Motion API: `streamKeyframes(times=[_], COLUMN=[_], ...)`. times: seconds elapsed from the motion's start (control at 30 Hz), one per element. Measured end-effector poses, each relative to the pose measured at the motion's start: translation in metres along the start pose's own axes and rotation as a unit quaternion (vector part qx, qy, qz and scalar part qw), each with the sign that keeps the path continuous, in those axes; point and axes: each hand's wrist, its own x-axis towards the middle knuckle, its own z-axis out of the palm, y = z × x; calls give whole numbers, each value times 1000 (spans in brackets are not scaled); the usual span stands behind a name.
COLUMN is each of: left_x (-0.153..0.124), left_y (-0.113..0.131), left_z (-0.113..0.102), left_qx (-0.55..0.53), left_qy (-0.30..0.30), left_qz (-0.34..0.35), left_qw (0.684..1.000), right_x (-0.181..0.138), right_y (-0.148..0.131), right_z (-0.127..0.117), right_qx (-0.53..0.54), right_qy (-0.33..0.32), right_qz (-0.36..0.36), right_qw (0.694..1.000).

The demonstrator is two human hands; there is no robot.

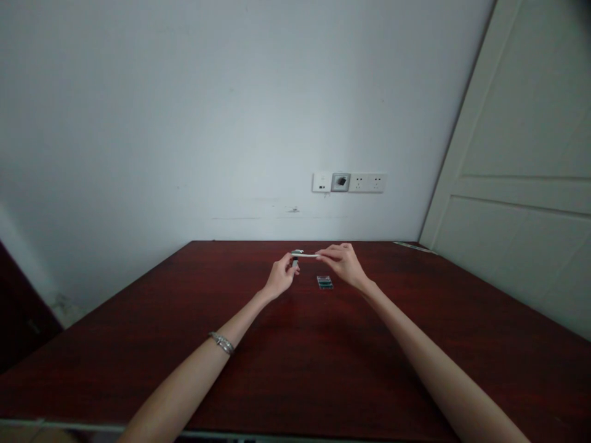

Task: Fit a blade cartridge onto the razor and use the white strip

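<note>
Bracelet [222,343], silver-toned, circles the left forearm of a person reaching both bare hands over a dark red tabletop [138,320]. The left hand [279,278] narrows to a pinch at the left end of a slim, pale strip [305,256]; a small grey-green piece [298,251] shows at those fingertips, its exact link to the strip too small to tell. Seen edge-on, the strip bridges the gap between the hands, its long axis running crosswise and nearly level, one end pointing at each hand. A small rectangular packet [324,282], clear and dark, lies on the tabletop between the hands, nearer the right. The right hand [343,264] pinches the strip's other end, thumb against bent fingers. Beyond that hand, a row of socket plates [366,183] lines the wall; farther right of it leans a pale panel [521,141].
</note>
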Motion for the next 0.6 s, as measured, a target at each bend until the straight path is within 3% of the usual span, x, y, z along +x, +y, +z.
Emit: streamKeyframes(times=[0.2,0.43,0.6], left_x=[3,0,1], left_y=[-9,-10,-10], left_z=[-10,-8,-10], left_qx=[-1,31,5], left_qy=[5,-10,-18], left_qz=[14,20,13], left_qw=[1000,999,1000], right_x=[-12,-7,-15], right_y=[27,-8,13], right_z=[-13,1,-1], right_qx=[-33,-34,-44], right_qy=[24,4,37], right_qz=[33,12,52], right_qw=[999,999,997])
